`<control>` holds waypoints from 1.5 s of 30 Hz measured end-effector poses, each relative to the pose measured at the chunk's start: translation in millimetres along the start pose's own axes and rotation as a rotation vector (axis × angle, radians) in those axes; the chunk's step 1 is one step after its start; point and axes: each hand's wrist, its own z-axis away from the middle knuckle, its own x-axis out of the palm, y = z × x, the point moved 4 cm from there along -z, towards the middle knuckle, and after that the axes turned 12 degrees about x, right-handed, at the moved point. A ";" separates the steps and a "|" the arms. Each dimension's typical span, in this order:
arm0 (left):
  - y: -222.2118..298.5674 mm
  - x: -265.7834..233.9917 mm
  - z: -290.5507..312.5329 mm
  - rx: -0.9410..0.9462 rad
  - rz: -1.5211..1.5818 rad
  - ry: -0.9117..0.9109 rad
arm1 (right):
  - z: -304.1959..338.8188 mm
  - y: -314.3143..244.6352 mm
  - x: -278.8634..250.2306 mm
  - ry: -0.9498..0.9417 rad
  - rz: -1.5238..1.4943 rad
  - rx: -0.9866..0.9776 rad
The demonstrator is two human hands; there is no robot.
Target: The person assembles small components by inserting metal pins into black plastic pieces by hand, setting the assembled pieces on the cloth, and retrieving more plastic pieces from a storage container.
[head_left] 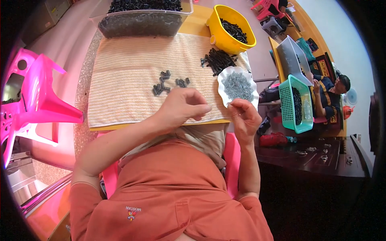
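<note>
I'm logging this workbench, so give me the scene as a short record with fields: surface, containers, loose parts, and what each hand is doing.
surface: striped beige cloth spread over the table
containers: yellow plastic tub of small black parts; clear plastic bin of black parts; white scalloped dish holding small grey metal pieces
loose parts: pile of black parts beside the tub; small cluster of dark grey parts mid-cloth
left hand: fingers curled, over the cloth's near edge; contents hidden
right hand: fingertips pinched at the dish's near rim; item too small to tell
</note>
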 end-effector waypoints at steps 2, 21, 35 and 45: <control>-1.6 9.5 -7.7 -0.004 0.047 0.007 | 2.7 -3.1 2.8 -0.018 0.043 -0.039; -18.0 15.7 -7.8 0.017 0.171 0.019 | 13.8 -12.9 23.7 -0.148 0.045 -0.098; -14.0 17.3 -2.8 0.244 -0.168 0.108 | 15.2 13.6 33.9 -0.118 -0.285 0.327; -16.1 16.4 -2.8 0.283 -0.203 0.141 | 16.8 14.6 34.7 -0.037 -0.201 0.179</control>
